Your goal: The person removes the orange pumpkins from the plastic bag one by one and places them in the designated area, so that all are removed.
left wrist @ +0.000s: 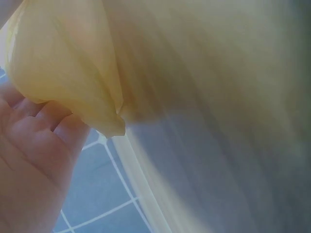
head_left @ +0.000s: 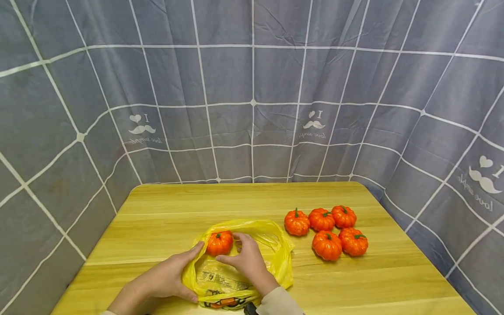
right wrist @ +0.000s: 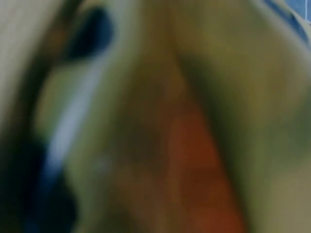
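A yellow plastic bag [head_left: 281, 262] lies on the table with its mouth spread wide. My left hand [head_left: 167, 275] holds its left side, fingers and thumb spread along the rim; in the left wrist view the yellow film [left wrist: 63, 63] covers the fingertips. A small orange pumpkin [head_left: 219, 243] with a green stem lies inside the mouth, close to the left fingertips. My right hand [head_left: 250, 262] reaches into the bag, with its fingers beside that pumpkin and thumb apart from the fingers. Orange also shows at the bag's near edge. The right wrist view is too blurred for detail.
Several more orange pumpkins [head_left: 327, 245] with green stems stand grouped on the table to the right of the bag. The yellow wood-grain table [head_left: 177, 201] has rounded far corners. A grey curtain [head_left: 224, 127] with white grid lines hangs behind and along both sides.
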A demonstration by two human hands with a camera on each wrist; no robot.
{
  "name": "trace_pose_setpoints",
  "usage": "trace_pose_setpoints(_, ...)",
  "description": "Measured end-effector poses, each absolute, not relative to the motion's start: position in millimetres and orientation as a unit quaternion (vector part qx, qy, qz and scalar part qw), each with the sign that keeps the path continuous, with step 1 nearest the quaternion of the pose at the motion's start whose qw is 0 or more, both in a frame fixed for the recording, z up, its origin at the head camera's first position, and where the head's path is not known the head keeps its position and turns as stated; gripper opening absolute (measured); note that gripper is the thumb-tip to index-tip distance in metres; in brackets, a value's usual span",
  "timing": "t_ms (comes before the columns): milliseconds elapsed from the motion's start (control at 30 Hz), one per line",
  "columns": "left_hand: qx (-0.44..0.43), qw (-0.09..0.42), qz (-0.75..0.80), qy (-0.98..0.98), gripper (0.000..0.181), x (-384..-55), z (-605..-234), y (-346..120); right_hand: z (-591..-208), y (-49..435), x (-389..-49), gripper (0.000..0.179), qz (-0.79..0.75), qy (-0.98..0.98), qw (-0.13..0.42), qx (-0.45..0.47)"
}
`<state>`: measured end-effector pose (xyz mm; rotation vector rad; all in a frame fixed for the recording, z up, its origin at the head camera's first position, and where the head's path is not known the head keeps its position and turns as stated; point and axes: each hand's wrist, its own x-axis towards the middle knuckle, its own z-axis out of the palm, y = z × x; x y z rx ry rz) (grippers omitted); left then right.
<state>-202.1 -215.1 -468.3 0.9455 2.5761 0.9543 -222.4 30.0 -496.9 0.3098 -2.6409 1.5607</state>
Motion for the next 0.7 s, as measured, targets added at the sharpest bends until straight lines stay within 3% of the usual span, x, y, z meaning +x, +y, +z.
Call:
trace_pose_setpoints(400,0.332,0.112,0.324,0.879,0.131,-202,-472,-214,-504,28,-225,0.060,0.530,-0.839,0.055,0.110)
trace_pose_setpoints(700,0.332,0.089,0.322,0.882,0.130,-201,-471,-216,-497,37,-219,0.058,0.543,-0.832,0.053,0.103)
